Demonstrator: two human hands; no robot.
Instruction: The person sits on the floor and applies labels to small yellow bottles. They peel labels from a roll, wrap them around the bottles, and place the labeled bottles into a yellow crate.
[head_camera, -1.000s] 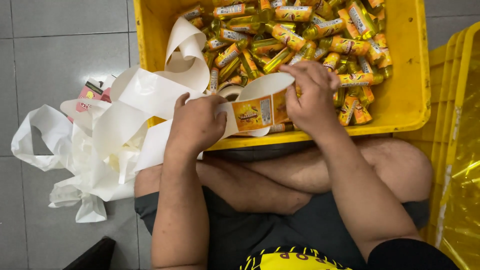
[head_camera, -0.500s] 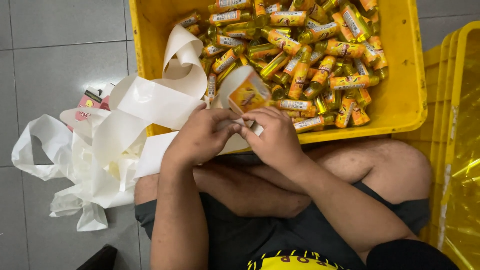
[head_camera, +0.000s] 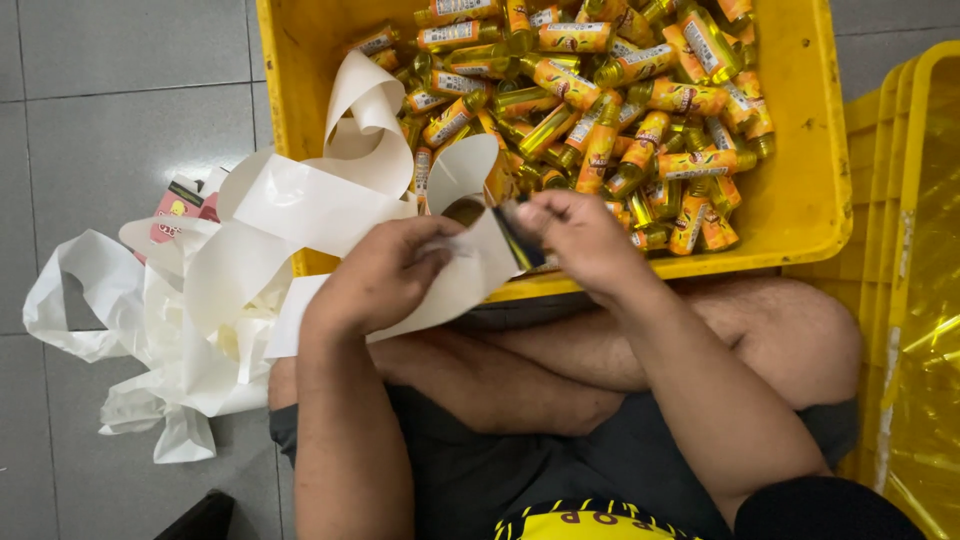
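Observation:
My left hand (head_camera: 385, 275) grips a long white backing-paper strip (head_camera: 300, 205) just in front of a yellow crate (head_camera: 800, 220). My right hand (head_camera: 578, 238) pinches a small label (head_camera: 512, 235) at the strip's end and holds it tilted up, partly lifted off the paper. The two hands are close together over the crate's near rim. The crate is full of several small bottles (head_camera: 600, 110) with orange and yellow labels, lying in a heap. I sit cross-legged on the floor with my knees under my forearms.
Loose coils of used white strip (head_camera: 170, 330) lie piled on the grey tiled floor at my left. A small pink box (head_camera: 180, 205) lies half under them. Stacked empty yellow crates (head_camera: 920, 300) stand against my right knee.
My right hand came back from the bottles in the crate to the strip. It met my left hand there and now pinches a label, lifting it from the paper.

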